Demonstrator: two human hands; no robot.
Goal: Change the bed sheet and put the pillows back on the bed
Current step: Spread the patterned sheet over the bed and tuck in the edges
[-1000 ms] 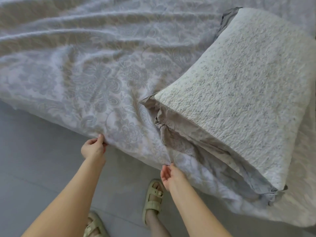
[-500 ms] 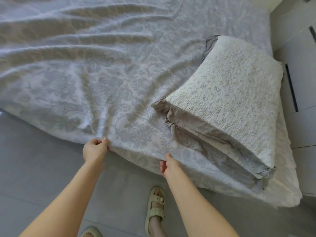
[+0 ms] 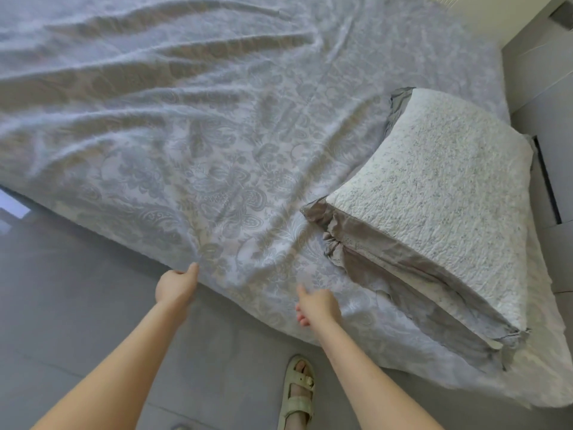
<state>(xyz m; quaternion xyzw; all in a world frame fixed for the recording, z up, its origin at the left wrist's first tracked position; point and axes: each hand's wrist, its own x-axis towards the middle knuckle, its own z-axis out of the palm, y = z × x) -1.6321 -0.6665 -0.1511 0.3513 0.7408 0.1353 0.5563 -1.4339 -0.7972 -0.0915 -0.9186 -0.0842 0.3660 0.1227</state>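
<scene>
At the bedside above grey floor (image 3: 77, 305), sheet (image 3: 217, 150) in left hand (image 3: 176, 287) grip; right hand (image 3: 317, 305) grip unclear

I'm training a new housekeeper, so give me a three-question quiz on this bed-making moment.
1. True or false: the white quilted pillow lies on the floor.
2. The left hand pinches: A the edge of the grey-and-white paisley bed sheet; B the quilted pillow; C a sandal.
3. What colour is the frilled pillowcase directly under the quilted pillow?
Key: 1 false; 2 A; 3 grey.
</scene>
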